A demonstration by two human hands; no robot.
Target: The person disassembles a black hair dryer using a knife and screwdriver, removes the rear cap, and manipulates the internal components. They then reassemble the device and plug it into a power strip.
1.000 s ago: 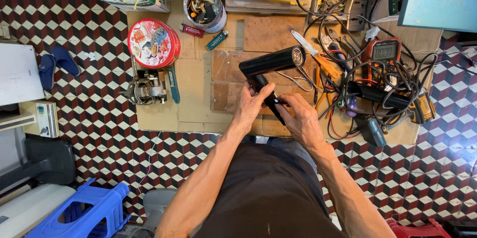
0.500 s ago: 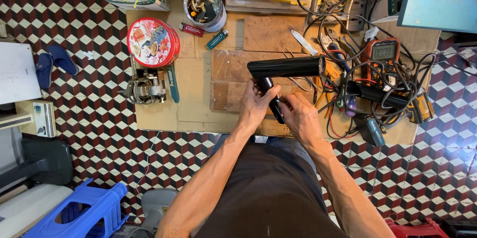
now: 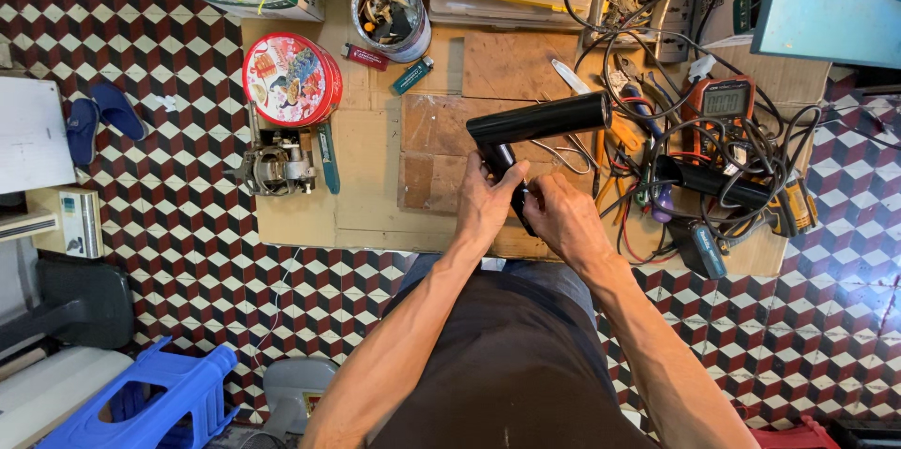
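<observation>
A black hair dryer lies over the cardboard work surface, its barrel pointing right and its handle running down toward me. My left hand grips the handle from the left, thumb on top. My right hand pinches the lower end of the handle from the right. Both hands touch each other around the handle, which is mostly hidden by the fingers.
A round red tin and a small electric motor sit to the left. A metal can of parts stands at the back. A multimeter, tangled cables and a cordless drill crowd the right. A blue stool is at lower left.
The hair dryer's barrel has swung from tilted up-right to nearly level and shifted slightly right. Both hands stayed on the handle, with my fingers regripping lower.
</observation>
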